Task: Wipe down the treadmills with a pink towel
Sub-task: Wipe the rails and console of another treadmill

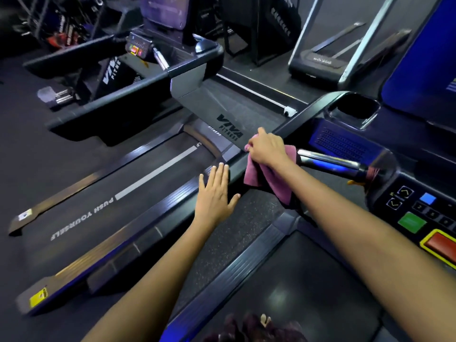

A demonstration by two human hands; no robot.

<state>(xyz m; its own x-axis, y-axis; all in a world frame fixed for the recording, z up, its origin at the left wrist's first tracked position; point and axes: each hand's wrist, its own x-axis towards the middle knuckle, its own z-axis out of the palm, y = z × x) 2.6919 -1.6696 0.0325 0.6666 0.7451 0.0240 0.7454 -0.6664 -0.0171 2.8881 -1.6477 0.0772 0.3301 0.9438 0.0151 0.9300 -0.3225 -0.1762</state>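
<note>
Head view: right hand point(267, 149) wiping a treadmill rail point(293, 122) with the pink towel point(276, 181).

Its fingers curl round the towel, pressing it on the dark side rail just beside the chrome grip point(330, 162); the left hand point(214, 196) lies flat and holds nothing, fingers straight above the rail's lower end. One towel, two hands. At least three treadmills show; the job looks mid-way on this one, with the others likely left to do.

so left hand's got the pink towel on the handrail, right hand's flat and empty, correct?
No, the hands are swapped. The head view shows the right hand gripping the pink towel on the treadmill's handrail, while the left hand is flat and empty, fingers straight.
</note>
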